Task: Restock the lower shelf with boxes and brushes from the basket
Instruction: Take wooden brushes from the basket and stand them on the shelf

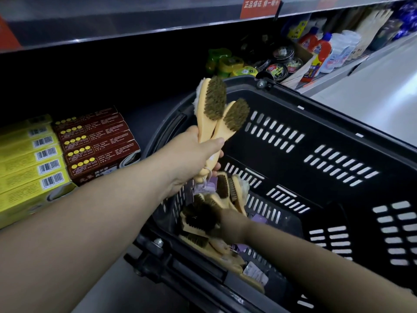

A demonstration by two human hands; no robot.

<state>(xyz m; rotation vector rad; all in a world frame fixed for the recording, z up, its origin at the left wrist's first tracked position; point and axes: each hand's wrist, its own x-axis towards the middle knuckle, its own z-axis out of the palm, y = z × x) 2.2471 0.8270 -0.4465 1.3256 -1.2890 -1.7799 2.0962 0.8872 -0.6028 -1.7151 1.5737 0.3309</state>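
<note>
You hold two wooden brushes (215,98) in your left hand (194,152). Its fingers (217,142) are clamped round both handles, the thumb lying across the front. The bristle heads fan out above your knuckles, over the far left rim of the black basket (316,105). The handle ends and a purple tag (208,188) hang below your palm.

Your right hand (230,222) is down inside the basket, against a heap of brushes (196,242). It is blurred, so you cannot tell whether those fingers are apart or closed on anything. The heap holds at least five brushes, too tangled for an exact count.

On the lower shelf (144,125), left of the basket, stand two stacks of boxes side by side. The yellow boxes (22,159) show five barcodes, and the brown boxes (97,141) show five rows of gold dots.
</note>
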